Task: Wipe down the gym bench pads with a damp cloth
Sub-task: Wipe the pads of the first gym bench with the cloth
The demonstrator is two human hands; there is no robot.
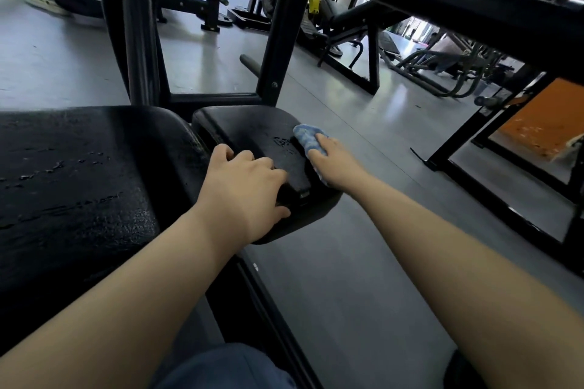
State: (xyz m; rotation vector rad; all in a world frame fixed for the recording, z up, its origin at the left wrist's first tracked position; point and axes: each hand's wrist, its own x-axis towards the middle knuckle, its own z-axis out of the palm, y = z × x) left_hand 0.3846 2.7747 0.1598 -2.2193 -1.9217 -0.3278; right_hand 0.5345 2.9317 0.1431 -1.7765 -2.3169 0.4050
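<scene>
1. Head view: the right hand [331,161] presses a blue cloth [308,138] flat-fingered on the right edge of the small pad [249,126], so wiping is under way.
2. The left hand [245,186] rests on the same pad's near end, fingers curled over its edge, steadying it.
3. The big pad [82,174] at left shows wet streaks and beads, so it looks already wiped; the small pad seems partly done, its far end and sides likely left.
4. Both pads are black, worn and cracked.
5. Around: grey floor [363,262], black frame [132,41] beyond, more benches farther off, an orange panel [543,117] at right.
</scene>
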